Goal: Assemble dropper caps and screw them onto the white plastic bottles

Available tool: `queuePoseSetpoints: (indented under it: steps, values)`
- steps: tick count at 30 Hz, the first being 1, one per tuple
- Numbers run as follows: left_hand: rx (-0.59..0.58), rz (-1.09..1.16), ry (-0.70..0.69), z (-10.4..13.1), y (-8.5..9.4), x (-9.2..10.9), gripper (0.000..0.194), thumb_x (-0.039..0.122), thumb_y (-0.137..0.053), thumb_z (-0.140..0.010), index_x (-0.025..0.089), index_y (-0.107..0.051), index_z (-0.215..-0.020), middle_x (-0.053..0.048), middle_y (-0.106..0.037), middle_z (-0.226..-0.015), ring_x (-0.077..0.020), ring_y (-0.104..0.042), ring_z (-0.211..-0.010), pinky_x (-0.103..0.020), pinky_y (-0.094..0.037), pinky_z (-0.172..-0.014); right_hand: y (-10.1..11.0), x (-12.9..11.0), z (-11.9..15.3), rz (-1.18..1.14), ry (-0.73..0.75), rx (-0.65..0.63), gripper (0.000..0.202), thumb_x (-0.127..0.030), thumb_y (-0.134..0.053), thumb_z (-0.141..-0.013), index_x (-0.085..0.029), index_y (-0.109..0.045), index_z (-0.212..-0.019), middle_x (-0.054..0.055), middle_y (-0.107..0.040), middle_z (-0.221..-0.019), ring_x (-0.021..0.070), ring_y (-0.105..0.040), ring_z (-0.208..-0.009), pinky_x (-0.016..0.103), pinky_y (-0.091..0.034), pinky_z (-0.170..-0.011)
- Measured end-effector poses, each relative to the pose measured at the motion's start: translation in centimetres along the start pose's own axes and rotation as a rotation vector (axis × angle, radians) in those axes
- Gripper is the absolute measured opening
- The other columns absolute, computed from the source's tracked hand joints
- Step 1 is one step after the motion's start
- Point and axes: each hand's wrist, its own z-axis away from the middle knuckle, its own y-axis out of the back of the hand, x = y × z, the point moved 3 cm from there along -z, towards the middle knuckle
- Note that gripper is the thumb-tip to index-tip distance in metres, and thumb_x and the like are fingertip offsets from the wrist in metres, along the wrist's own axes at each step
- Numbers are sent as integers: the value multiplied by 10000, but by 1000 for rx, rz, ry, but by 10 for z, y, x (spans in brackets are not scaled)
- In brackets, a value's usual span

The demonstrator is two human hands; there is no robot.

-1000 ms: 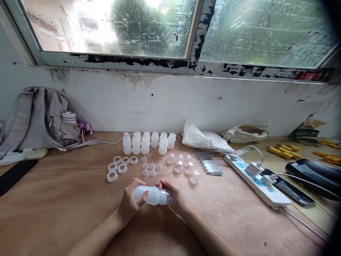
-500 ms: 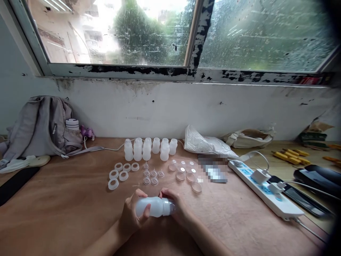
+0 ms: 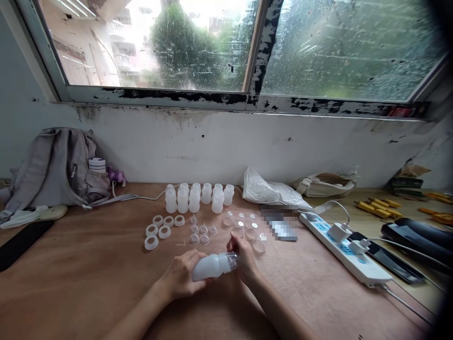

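The left hand (image 3: 184, 273) grips a frosted bottle (image 3: 209, 267) above the tabletop (image 3: 88, 278); the right hand (image 3: 246, 258) is at its clear end — that grip cannot be told. Clear discs (image 3: 258, 246) crowd just beyond, upright bottles (image 3: 194, 198) farther back, contents unclear. The frosted bottle tilts more than before.

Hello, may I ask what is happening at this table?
A person holds a frosted bottle on its side above the table. The left hand has its body in a grip; the right hand is at its clear top end. Beyond them lie white rings, small clear nipple-like parts and clear round covers, with more bottles behind.
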Motion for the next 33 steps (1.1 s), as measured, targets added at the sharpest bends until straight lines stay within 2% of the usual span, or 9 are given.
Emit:
queuePoseSetpoints:
  steps: [4,7,12,15,18,23,28,31,33]
  values:
    - [11,-114,-65,0,-4,0,406,353,-585,-681,184,-508,-1041,-66,-614,-924,-229,-539,-809,-348,-449,-704,0,-6,2,-8,92,46,412,-369,-535,-745,-185,-380,-410,-33,-348,-424,94,-296,-421,252,-225,-432]
    - [68,-117,-37,0,-3,-2,384,408,-560,-706,179,-521,-1012,-73,-611,-903,-228,-547,-808,-346,-449,-711,-3,-13,6,-69,113,-3,362,-387,-514,-760,-174,-437,-477,-22,-389,-498,93,-331,-452,237,-252,-423]
    - [173,-94,51,1,3,-11,372,419,-514,-752,173,-492,-1030,-77,-591,-932,-221,-546,-844,-345,-453,-744,-15,-25,17,19,214,-221,173,-359,-559,-752,-192,-560,-795,2,-506,-685,127,-468,-587,245,-407,-502]
    - [177,-84,44,1,5,-15,379,409,-501,-765,173,-462,-1060,-77,-572,-952,-215,-537,-860,-339,-459,-741,-19,-25,21,136,305,-275,271,-321,-599,-733,-220,-530,-975,9,-537,-763,148,-508,-668,275,-459,-573]
    - [171,-95,36,2,6,-17,361,388,-455,-798,172,-439,-1088,-83,-557,-964,-215,-526,-880,-350,-455,-757,-20,-21,23,199,349,-283,358,-315,-597,-737,-230,-503,-1072,16,-550,-808,153,-523,-712,282,-469,-617]
    - [165,-120,39,3,3,-17,380,392,-418,-821,187,-412,-1141,-88,-541,-1004,-222,-511,-911,-367,-443,-780,-19,-20,22,232,350,-239,353,-324,-606,-728,-239,-522,-1060,15,-575,-823,161,-544,-753,280,-464,-655]
    - [93,-161,-22,1,6,-15,429,366,-394,-839,206,-343,-1234,-90,-516,-1107,-227,-494,-970,-371,-421,-819,-7,-27,14,261,376,-123,353,-322,-619,-722,-228,-546,-1054,14,-574,-812,150,-534,-752,260,-442,-655]
    - [145,-209,10,0,17,-29,370,325,-398,-841,210,-395,-1192,-81,-520,-1088,-221,-494,-977,-366,-408,-834,-1,-42,2,278,461,-12,360,-346,-612,-721,-218,-549,-1052,9,-562,-786,142,-534,-707,261,-444,-625]
    - [198,-240,49,0,24,-44,298,288,-414,-831,208,-460,-1114,-70,-531,-1039,-213,-499,-968,-351,-406,-837,-5,-58,-10,333,542,10,381,-359,-602,-724,-221,-533,-1072,17,-574,-810,150,-545,-715,274,-451,-634]
